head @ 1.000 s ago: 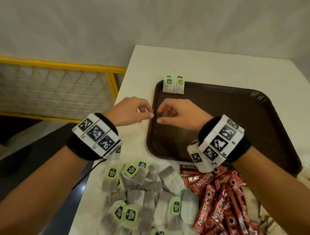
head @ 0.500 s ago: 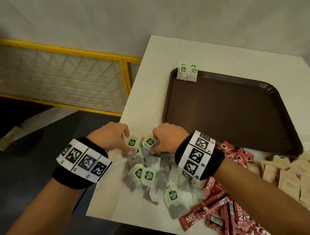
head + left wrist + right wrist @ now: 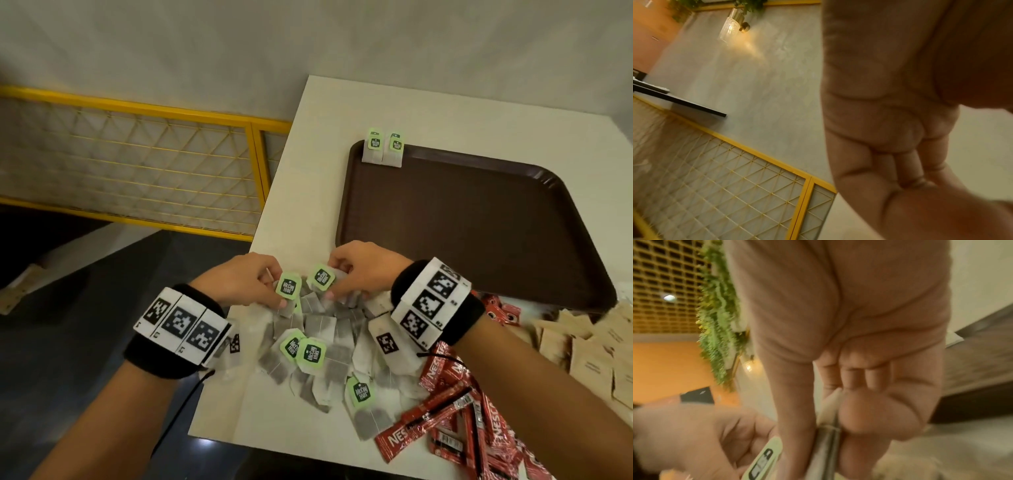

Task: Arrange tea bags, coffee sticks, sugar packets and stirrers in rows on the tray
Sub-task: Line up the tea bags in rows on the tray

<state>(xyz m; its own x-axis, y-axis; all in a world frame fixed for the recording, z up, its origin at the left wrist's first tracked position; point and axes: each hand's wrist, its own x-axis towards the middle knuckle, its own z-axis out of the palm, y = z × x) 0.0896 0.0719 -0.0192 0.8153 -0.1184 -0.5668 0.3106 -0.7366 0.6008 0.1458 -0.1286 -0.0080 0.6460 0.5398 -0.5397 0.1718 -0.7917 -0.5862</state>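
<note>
A heap of tea bags (image 3: 318, 346) with green tags lies on the white table near its front edge. My left hand (image 3: 270, 291) pinches one tea bag (image 3: 288, 287) at the heap's far side. My right hand (image 3: 337, 284) pinches another tea bag (image 3: 321, 277) beside it; the right wrist view shows the thumb and fingers closed on the tea bag (image 3: 828, 434). The brown tray (image 3: 479, 233) lies beyond the hands, with two tea bags (image 3: 383, 148) side by side at its far left corner. Red coffee sticks (image 3: 455, 421) lie right of the heap, tan sugar packets (image 3: 589, 346) further right.
The table's left edge (image 3: 274, 192) drops off beside a yellow-framed lattice screen (image 3: 137, 164). A grey wall stands behind the table. Coffee sticks also lie against the tray's near right rim (image 3: 496, 308).
Both hands came back from the tray's left edge to the tea bag heap and each took hold of a tea bag. Since half a second ago they have lifted slightly.
</note>
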